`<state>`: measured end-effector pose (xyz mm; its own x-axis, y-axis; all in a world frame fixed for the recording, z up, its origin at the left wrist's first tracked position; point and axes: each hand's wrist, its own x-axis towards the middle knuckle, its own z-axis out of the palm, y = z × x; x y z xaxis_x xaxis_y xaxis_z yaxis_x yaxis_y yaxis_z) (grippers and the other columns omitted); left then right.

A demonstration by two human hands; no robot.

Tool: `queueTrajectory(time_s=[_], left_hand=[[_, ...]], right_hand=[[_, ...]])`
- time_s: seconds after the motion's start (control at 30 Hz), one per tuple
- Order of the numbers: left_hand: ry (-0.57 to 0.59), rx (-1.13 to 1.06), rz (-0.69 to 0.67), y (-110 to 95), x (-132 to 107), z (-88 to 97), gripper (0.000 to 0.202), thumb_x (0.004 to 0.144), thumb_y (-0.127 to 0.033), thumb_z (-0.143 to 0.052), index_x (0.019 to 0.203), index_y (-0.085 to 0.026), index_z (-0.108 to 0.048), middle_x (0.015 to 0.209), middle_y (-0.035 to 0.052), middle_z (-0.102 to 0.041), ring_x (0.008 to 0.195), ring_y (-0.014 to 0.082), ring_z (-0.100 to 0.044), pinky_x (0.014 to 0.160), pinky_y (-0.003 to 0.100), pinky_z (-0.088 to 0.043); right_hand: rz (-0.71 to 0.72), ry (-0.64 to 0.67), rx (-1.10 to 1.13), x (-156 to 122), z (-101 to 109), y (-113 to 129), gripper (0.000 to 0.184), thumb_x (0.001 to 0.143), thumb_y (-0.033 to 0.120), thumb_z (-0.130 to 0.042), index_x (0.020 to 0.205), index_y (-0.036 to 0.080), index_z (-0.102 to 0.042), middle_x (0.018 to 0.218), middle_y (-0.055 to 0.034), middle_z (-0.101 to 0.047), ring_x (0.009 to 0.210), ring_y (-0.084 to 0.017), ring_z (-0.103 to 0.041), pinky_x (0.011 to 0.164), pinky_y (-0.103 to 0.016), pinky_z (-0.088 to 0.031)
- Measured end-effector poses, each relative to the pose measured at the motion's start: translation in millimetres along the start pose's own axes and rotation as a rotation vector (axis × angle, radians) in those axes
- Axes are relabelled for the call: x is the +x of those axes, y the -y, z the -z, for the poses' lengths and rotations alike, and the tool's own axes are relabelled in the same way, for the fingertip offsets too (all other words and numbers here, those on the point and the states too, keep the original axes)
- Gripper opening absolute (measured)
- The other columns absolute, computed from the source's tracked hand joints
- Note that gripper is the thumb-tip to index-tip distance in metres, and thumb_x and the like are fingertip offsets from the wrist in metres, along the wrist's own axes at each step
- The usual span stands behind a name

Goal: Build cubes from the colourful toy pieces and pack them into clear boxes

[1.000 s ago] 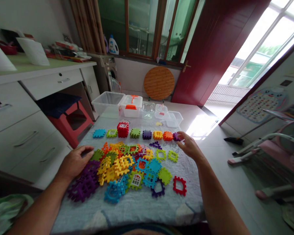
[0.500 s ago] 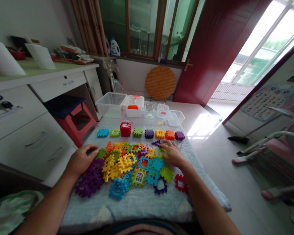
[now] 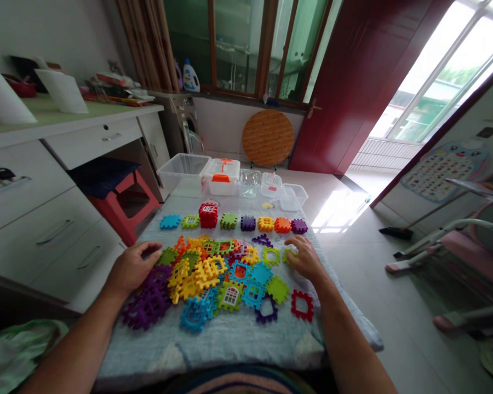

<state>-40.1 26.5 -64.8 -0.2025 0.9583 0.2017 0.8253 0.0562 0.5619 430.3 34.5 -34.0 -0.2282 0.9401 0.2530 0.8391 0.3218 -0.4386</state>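
Observation:
At the left edge of a heap of plastic interlocking building tiles (image 3: 205, 272), my left hand (image 3: 135, 267) rests with thumb and fingers apart, holding nothing. Its fingertips are beside a green tile (image 3: 167, 256), and purple tiles (image 3: 150, 301) lie just below. My right hand (image 3: 306, 258) is over the heap's right side, fingers apart. A small green tile (image 3: 288, 255) shows partly from under its fingertips; the rest is hidden. To its left lie a green frame tile (image 3: 270, 256) and a purple triangular tile (image 3: 263, 240). A red frame tile (image 3: 302, 305) lies nearer me.
Behind the heap runs a row of sorted tile stacks, including a red stack (image 3: 208, 215) and an orange one (image 3: 282, 225). Clear plastic containers (image 3: 184, 169) and a lidded box (image 3: 222, 178) line the cloth-covered table's (image 3: 148, 355) far end. A red stool (image 3: 119, 213) stands left.
My right hand has moved right, away from the purple triangular tile, uncovering it and the green frame tile. My left hand stays in place, and the view has shifted slightly.

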Motion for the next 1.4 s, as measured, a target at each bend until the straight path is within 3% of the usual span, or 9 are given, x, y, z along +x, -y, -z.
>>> queueTrajectory(time_s=[0.1,0.23,0.6,0.73,0.93,1.1,1.17,1.27,1.4], left_hand=[[-0.002,0.012,0.003,2.0,0.1,-0.7,0.036,0.073,-0.047,-0.052,0.093,-0.021,-0.068,0.098,0.0049,-0.073,0.088,0.0232,-0.068,0.086,0.031,-0.052],[0.001,0.003,0.000,1.1,0.2,-0.8,0.037,0.074,-0.048,-0.052,0.093,-0.021,-0.067,0.099,0.0054,-0.073,0.089,0.0233,-0.068,0.086,0.031,-0.052],[0.004,0.010,0.022,0.2,-0.3,0.0,0.037,0.073,-0.048,-0.052,0.093,-0.021,-0.068,0.098,0.0041,-0.073,0.086,0.0224,-0.068,0.082,0.030,-0.053],[0.027,0.009,0.029,-1.9,-1.2,1.2,0.039,0.074,-0.048,-0.051,0.096,-0.020,-0.067,0.103,0.0054,-0.072,0.091,0.0226,-0.067,0.087,0.030,-0.051],[0.048,0.000,0.045,-4.9,-1.7,3.4,0.040,0.075,-0.047,-0.051,0.098,-0.019,-0.066,0.105,0.0070,-0.072,0.095,0.0232,-0.066,0.091,0.031,-0.049],[0.040,-0.013,0.035,-3.9,-1.6,2.3,0.040,0.074,-0.048,-0.052,0.097,-0.019,-0.067,0.103,0.0071,-0.072,0.094,0.0236,-0.067,0.088,0.032,-0.051],[0.039,-0.013,0.035,-4.2,-1.3,2.1,0.040,0.074,-0.048,-0.052,0.096,-0.019,-0.067,0.103,0.0069,-0.072,0.093,0.0235,-0.067,0.088,0.031,-0.051],[0.035,-0.001,0.038,-6.0,-1.2,3.0,0.039,0.074,-0.048,-0.052,0.096,-0.019,-0.067,0.101,0.0063,-0.072,0.092,0.0233,-0.067,0.089,0.031,-0.050],[0.046,0.011,0.053,-7.7,-1.9,5.0,0.039,0.074,-0.048,-0.051,0.097,-0.019,-0.067,0.102,0.0067,-0.072,0.093,0.0233,-0.067,0.091,0.032,-0.049]], right_hand=[[0.116,0.126,0.017,-1.6,-2.4,13.4,0.039,0.072,0.019,-0.060,0.110,0.025,-0.062,0.114,-0.0055,-0.058,0.108,-0.025,-0.048,0.099,-0.041,-0.035],[0.151,0.217,-0.006,-2.3,-6.3,24.3,0.049,0.067,0.017,-0.064,0.115,0.027,-0.061,0.118,-0.0057,-0.056,0.112,-0.026,-0.046,0.099,-0.043,-0.035],[0.198,0.054,0.132,-1.7,-7.9,19.3,0.010,0.079,0.017,-0.055,0.081,0.021,-0.064,0.095,-0.0050,-0.063,0.091,-0.020,-0.055,0.087,-0.035,-0.041],[0.085,-0.036,0.198,-0.2,-5.0,18.0,0.020,0.088,0.026,-0.045,0.079,0.020,-0.062,0.077,-0.0030,-0.063,0.077,-0.017,-0.057,0.075,-0.030,-0.043],[-0.152,-0.120,0.254,-0.6,-4.5,6.8,0.032,0.088,0.028,-0.041,0.109,0.019,-0.063,0.070,-0.0004,-0.065,0.066,-0.017,-0.060,0.069,-0.029,-0.045],[-0.159,-0.154,-0.002,-1.7,-3.3,-6.5,0.024,0.083,0.024,-0.045,0.090,0.020,-0.068,0.089,-0.0065,-0.066,0.089,-0.022,-0.059,0.086,-0.036,-0.044],[-0.150,-0.127,-0.058,-3.9,-2.1,-9.3,0.023,0.081,0.030,-0.053,0.097,0.020,-0.067,0.100,-0.0078,-0.063,0.095,-0.024,-0.056,0.090,-0.039,-0.042],[-0.119,-0.002,-0.074,-7.7,-1.6,-9.1,0.043,0.074,0.041,-0.066,0.112,0.021,-0.062,0.111,-0.0080,-0.058,0.104,-0.027,-0.052,0.094,-0.043,-0.039],[-0.110,0.093,-0.092,-9.5,-3.0,-6.6,0.046,0.069,0.039,-0.071,0.112,0.022,-0.061,0.111,-0.0065,-0.056,0.107,-0.027,-0.048,0.096,-0.044,-0.036]])
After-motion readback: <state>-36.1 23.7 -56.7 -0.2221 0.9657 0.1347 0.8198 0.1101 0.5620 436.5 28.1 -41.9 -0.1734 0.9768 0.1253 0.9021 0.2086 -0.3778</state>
